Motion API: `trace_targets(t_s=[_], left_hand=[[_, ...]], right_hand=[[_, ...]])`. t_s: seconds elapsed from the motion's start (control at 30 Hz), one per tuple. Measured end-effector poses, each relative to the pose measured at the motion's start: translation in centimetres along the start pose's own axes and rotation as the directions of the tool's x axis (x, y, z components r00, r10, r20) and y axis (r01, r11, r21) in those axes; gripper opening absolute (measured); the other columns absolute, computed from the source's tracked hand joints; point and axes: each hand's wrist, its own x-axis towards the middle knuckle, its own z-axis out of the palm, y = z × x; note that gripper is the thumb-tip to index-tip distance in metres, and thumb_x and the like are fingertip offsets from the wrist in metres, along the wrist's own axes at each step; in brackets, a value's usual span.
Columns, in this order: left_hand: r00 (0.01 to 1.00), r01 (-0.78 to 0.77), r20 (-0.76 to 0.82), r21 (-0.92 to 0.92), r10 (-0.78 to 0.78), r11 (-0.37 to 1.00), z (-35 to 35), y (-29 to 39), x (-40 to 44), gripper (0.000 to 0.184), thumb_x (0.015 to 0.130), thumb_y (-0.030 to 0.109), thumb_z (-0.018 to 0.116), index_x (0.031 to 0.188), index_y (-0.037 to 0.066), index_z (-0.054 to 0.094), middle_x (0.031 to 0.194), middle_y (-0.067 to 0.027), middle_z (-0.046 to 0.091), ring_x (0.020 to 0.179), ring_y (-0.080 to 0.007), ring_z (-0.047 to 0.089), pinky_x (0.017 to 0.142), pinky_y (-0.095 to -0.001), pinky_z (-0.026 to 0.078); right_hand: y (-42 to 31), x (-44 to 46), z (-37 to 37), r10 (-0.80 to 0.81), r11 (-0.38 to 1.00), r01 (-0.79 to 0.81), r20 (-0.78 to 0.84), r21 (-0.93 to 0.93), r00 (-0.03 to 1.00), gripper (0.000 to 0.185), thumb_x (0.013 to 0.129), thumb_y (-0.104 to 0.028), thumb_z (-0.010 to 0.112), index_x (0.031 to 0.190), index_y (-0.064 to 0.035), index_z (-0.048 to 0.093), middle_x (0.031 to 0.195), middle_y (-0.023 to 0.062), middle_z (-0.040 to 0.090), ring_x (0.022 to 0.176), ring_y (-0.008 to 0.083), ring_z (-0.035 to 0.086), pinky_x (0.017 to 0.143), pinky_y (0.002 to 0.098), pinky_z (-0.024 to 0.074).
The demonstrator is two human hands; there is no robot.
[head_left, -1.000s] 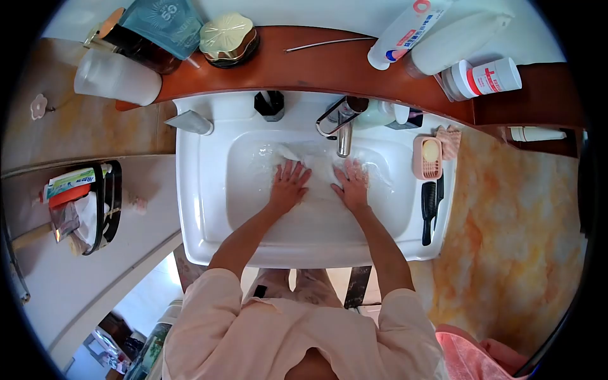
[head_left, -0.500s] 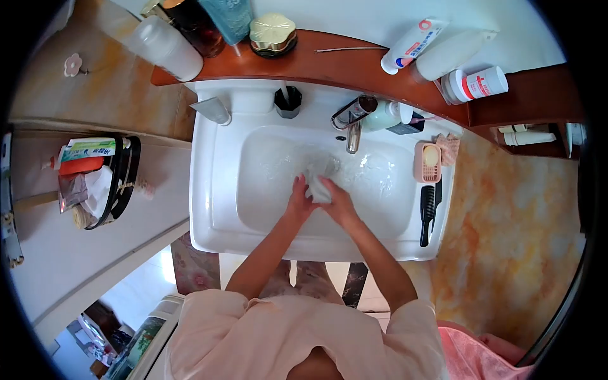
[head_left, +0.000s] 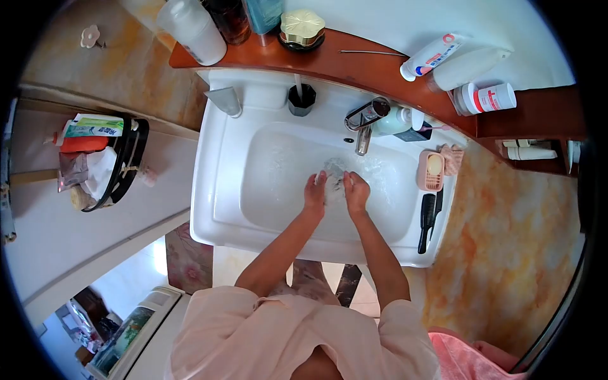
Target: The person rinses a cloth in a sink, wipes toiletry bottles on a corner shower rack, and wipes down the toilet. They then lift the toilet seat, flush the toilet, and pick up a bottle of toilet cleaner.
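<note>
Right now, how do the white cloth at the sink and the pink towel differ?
The cloth is whitish; the towel is pink. The cloth is bunched between the left hand and right hand, over the sink; the towel is outside it, untouched. The cloth shows less surface than the towel. Both look like soft fabric.

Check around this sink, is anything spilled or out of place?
Nothing stands out: soap sits in its dish, combs lie on the sink rim, and the cloth is between the left hand and right hand.
</note>
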Motion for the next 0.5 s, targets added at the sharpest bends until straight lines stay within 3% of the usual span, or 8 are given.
trace_targets(t_s=[0.03,0.07,0.17,0.2,0.33,0.43,0.47,0.5], left_hand=[[0.988,0.136,-0.023,-0.311,-0.150,0.941,-0.2,1.5,-0.9,0.047,0.084,0.023,0.065,0.124,0.010,0.046,0.105,-0.0039,0.054,0.099,-0.0146,0.051,0.084,-0.0244,0.044],[0.989,0.146,0.003,-0.242,-0.150,0.959,-1.2,3.0,-1.8,0.047,0.088,0.025,0.061,0.130,0.016,0.040,0.106,-0.0003,0.049,0.094,-0.0130,0.048,0.083,-0.0313,0.042],[0.971,0.195,-0.052,-0.392,-0.234,0.899,-4.8,2.2,-1.8,0.053,0.090,0.024,0.058,0.136,0.022,0.031,0.113,-0.0006,0.045,0.101,-0.0161,0.047,0.084,-0.0445,0.040],[0.983,0.140,-0.046,-0.426,-0.176,0.894,-5.8,-0.6,-0.7,0.063,0.086,0.030,0.059,0.138,0.034,0.024,0.123,-0.0016,0.045,0.105,-0.0272,0.040,0.089,-0.0580,0.033],[0.951,0.271,-0.021,-0.423,-0.308,0.865,-4.6,-1.0,-2.7,0.063,0.087,0.040,0.056,0.139,0.033,0.022,0.131,-0.0041,0.041,0.107,-0.0289,0.042,0.087,-0.0558,0.039],[0.850,0.511,0.201,-0.535,-0.486,0.673,-3.7,0.2,-4.0,0.065,0.087,0.048,0.055,0.140,0.032,0.021,0.133,-0.0060,0.040,0.107,-0.0301,0.044,0.085,-0.0548,0.042],[0.826,0.552,0.299,-0.596,-0.477,0.583,-3.5,0.7,-3.9,0.067,0.087,0.050,0.055,0.141,0.030,0.021,0.133,-0.0061,0.040,0.109,-0.0303,0.046,0.088,-0.0558,0.041],[0.799,0.593,0.395,-0.643,-0.453,0.485,-3.2,1.2,-3.7,0.070,0.086,0.052,0.055,0.142,0.028,0.020,0.133,-0.0061,0.040,0.111,-0.0304,0.048,0.090,-0.0567,0.040]], right_hand=[[1.5,-0.4,-0.9,0.097,0.994,-0.094,0.065,-0.060,0.993,0.023,0.083,-0.028,0.064,0.082,-0.0044,0.063,0.081,0.0158,0.060,0.071,0.0297,0.058,0.063,0.0390,0.0448],[2.4,-0.7,-1.6,0.194,0.976,-0.180,0.122,-0.121,0.973,0.024,0.081,-0.030,0.066,0.085,-0.0062,0.064,0.093,0.0160,0.063,0.083,0.0318,0.061,0.070,0.0404,0.0474],[3.4,-1.0,-3.0,-0.091,0.832,0.173,0.178,-0.527,0.980,0.036,0.074,-0.030,0.073,0.102,-0.0106,0.063,0.116,0.0157,0.056,0.106,0.0291,0.054,0.088,0.0439,0.0424],[2.3,-0.6,-2.7,-0.012,0.859,0.171,0.313,-0.483,0.950,0.059,0.066,-0.028,0.077,0.119,-0.0151,0.054,0.137,0.0127,0.039,0.124,0.0325,0.037,0.102,0.0513,0.0295],[0.3,0.4,1.1,0.100,0.852,0.243,0.599,-0.464,0.794,0.076,0.068,-0.018,0.075,0.135,-0.0129,0.038,0.138,0.0130,0.040,0.117,0.0328,0.047,0.093,0.0445,0.0420],[-0.7,-1.4,2.0,-0.128,0.989,0.146,0.416,-0.010,0.900,0.067,0.072,-0.007,0.069,0.132,-0.0083,0.040,0.124,0.0183,0.051,0.099,0.0360,0.056,0.086,0.0409,0.0464],[-4.4,-2.1,-0.1,-0.309,0.951,0.294,0.307,0.095,0.900,0.063,0.072,-0.001,0.065,0.130,-0.0068,0.043,0.115,0.0214,0.055,0.093,0.0376,0.057,0.083,0.0425,0.0459],[-6.0,-2.9,-1.3,-0.305,0.952,0.280,0.360,0.122,0.882,0.060,0.071,-0.001,0.066,0.127,-0.0069,0.046,0.113,0.0207,0.056,0.093,0.0375,0.057,0.082,0.0424,0.0460]])
